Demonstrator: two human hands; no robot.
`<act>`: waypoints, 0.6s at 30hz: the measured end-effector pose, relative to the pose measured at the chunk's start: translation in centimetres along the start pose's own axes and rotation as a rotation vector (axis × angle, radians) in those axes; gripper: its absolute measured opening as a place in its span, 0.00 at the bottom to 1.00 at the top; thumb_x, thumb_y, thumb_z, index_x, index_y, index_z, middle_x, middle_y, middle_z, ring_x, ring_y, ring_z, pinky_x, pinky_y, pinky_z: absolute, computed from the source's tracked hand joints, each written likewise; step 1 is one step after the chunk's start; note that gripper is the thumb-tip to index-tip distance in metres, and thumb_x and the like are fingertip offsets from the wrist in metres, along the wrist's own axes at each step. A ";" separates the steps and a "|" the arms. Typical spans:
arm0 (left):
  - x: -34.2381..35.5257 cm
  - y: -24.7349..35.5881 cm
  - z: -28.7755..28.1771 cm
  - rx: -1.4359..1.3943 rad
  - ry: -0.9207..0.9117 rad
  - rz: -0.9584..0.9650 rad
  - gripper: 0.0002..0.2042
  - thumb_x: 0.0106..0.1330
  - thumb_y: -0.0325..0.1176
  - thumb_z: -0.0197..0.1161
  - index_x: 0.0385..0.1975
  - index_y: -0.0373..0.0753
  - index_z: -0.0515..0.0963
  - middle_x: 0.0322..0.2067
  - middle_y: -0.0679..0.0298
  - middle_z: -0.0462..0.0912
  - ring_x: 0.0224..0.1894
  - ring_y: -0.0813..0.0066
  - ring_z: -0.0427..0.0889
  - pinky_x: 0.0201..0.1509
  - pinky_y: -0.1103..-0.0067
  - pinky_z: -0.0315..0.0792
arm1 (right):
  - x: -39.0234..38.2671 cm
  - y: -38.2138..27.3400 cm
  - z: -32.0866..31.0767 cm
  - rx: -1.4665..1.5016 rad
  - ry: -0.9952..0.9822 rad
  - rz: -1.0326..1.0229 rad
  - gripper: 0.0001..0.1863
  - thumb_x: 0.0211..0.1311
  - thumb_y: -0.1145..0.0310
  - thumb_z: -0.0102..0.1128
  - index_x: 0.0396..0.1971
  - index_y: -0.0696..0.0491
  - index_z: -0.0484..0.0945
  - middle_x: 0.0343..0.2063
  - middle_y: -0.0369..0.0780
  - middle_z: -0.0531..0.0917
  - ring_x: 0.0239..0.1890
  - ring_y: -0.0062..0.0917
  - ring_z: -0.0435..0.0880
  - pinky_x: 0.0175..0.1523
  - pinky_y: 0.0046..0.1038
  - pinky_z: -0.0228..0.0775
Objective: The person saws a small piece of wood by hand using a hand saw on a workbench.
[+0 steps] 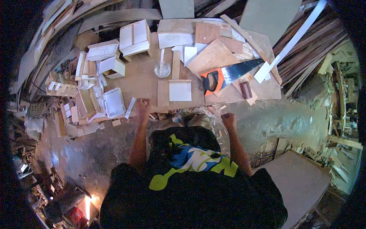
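Observation:
My left hand (143,106) is closed in a fist at the near edge of the worktable (143,86), with nothing visible in it. Just left of it lies a narrow white strip (130,108). Closed too, my right hand (228,120) hangs in front of the table edge, seemingly holding nothing. Between and beyond the hands lies a white square panel (180,91) beside a brown wood piece (163,93). A handsaw (232,75) with an orange and black handle rests on boards to the right. Behind the panel stands a clear bowl (162,70) with a white-smeared stick (162,56) in it.
Small white wooden boxes (135,37) and drawer-like parts (114,103) crowd the table's left side. A long white strip (291,42) leans across the right end. Timber (316,57) is piled behind. A large board (293,183) lies low at my right.

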State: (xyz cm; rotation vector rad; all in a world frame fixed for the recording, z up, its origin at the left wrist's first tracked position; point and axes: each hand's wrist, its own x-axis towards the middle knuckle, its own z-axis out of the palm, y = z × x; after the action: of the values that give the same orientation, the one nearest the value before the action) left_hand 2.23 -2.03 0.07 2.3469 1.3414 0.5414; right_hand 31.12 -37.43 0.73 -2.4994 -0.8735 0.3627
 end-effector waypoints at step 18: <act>-6.9 0.6 0.5 -0.394 0.119 -0.072 0.12 0.46 0.28 0.62 0.33 0.36 0.74 0.29 0.57 0.77 0.30 0.64 0.77 0.34 0.72 0.70 | -3.0 13.1 -0.5 -0.411 -0.251 -0.256 0.07 0.46 0.66 0.54 0.19 0.54 0.76 0.17 0.40 0.78 0.17 0.28 0.77 0.23 0.33 0.69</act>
State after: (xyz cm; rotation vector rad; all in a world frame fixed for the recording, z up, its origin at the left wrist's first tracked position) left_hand -0.30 -8.38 -1.00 1.9665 1.2318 0.8487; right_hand 35.76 -48.52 -5.20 -2.6943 -1.4820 0.4543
